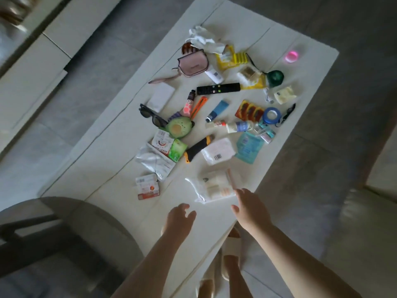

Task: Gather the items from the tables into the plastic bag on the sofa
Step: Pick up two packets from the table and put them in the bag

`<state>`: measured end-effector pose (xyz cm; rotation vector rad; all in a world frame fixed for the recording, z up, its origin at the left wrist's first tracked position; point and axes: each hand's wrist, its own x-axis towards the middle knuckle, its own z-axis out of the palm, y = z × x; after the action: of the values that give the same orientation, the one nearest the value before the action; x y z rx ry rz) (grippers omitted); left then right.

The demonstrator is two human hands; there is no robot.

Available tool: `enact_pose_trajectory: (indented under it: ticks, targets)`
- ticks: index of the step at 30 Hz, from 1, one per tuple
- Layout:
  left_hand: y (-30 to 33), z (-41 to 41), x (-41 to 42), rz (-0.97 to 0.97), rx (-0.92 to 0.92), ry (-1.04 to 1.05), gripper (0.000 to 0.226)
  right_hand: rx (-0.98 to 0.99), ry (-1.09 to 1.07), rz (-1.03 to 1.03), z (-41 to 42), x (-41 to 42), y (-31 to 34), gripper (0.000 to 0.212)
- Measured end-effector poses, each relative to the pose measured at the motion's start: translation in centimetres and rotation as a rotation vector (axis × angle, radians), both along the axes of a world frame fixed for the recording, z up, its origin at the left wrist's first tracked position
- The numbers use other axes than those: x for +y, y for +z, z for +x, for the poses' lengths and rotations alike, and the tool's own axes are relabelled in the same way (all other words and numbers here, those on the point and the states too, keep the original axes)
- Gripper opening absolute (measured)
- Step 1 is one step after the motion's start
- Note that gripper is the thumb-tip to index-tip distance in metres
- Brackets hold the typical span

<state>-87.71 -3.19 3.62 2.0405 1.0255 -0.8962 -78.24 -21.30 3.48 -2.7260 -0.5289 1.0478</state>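
Note:
A white table (225,20) carries several small items: a pink pouch (193,64), a black remote (218,88), sunglasses (150,116), an avocado toy (178,126), a blue tube (217,110), a blue tape roll (271,116) and a clear zip bag (211,187) nearest me. My left hand (179,219) hovers over the table's near end, fingers apart, holding nothing. My right hand (249,208) reaches beside the clear zip bag's right corner, fingers spread and empty. The plastic bag and the sofa are out of sight.
A round grey table (90,220) overlaps the white table's near left corner. A white cabinet (32,67) runs along the left. Grey tiled floor (343,147) surrounds the table. My slippered feet (232,244) stand at the table's right edge.

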Motion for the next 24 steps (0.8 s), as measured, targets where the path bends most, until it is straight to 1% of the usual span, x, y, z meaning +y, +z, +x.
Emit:
enact_pose_trajectory:
  ticks: [2,6,9,11,14,16,18,20,22,24]
  targets:
    - [-1.1,1.3,1.1,0.013,-0.012,0.054,0.044,-0.017,0.093,-0.008,1.8,1.2,-1.3,0.048]
    - [-3.8,3.1,4.6,0.113,-0.004,0.112,0.052,-0.074,0.316,-0.025,4.5,3.8,-4.5,0.048]
    - [-6.2,3.4,7.5,0.196,0.016,0.12,0.05,-0.116,0.455,-0.017,5.8,5.7,-6.1,0.057]
    - [-7.2,3.4,8.6,0.25,0.018,0.153,0.047,-0.117,0.511,-0.034,6.1,6.9,-6.9,0.064]
    - [-8.1,3.0,9.5,0.314,0.027,0.236,0.05,-0.104,0.546,-0.068,6.0,8.2,-8.2,0.069]
    - [-8.7,2.3,9.9,0.335,0.048,0.308,0.058,-0.137,0.545,-0.081,5.7,8.6,-8.9,0.068]
    - [-9.3,1.8,10.6,0.334,0.072,0.406,0.067,-0.191,0.525,-0.086,5.5,8.9,-9.3,0.063]
    - [-9.9,1.3,11.7,0.344,0.09,0.469,0.072,-0.217,0.506,-0.092,5.0,9.4,-9.8,0.054]
    - [-10.4,0.9,12.9,0.357,0.087,0.484,0.075,-0.239,0.495,-0.101,4.4,10.0,-9.9,0.049]
    - [-10.9,0.4,13.9,0.367,0.041,0.463,0.073,-0.272,0.455,-0.092,3.7,10.7,-10.3,0.048]
